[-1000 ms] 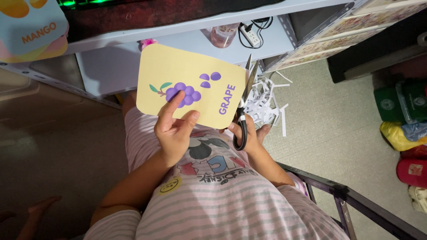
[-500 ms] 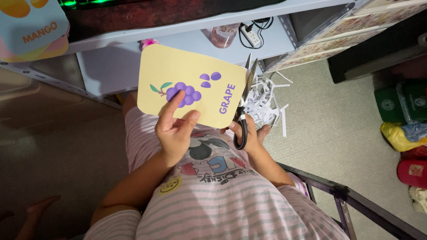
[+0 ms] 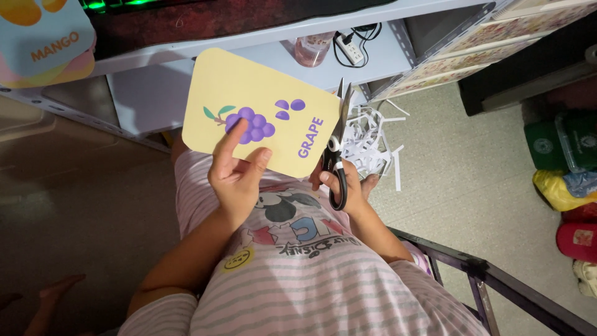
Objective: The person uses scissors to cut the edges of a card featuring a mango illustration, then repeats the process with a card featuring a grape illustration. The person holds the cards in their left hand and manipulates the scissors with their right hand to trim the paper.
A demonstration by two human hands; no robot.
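Observation:
My left hand point(image 3: 235, 171) pinches the lower edge of a pale yellow card point(image 3: 258, 106) with rounded corners, a purple grape bunch and purple lettering printed on it. The card is held up in front of my chest, tilted. My right hand point(image 3: 345, 186) grips black-handled scissors point(image 3: 336, 155) whose blades point up along the card's right edge, the edge lying between them. A pile of white paper strips point(image 3: 370, 143) lies on the floor just beyond the scissors.
A light blue shelf unit point(image 3: 261, 37) stands ahead with a power strip point(image 3: 351, 50) and a pink jar point(image 3: 309, 51). Another fruit card point(image 3: 43, 40) sits top left. Coloured bags point(image 3: 569, 180) lie at right. A dark metal frame point(image 3: 497, 283) runs lower right.

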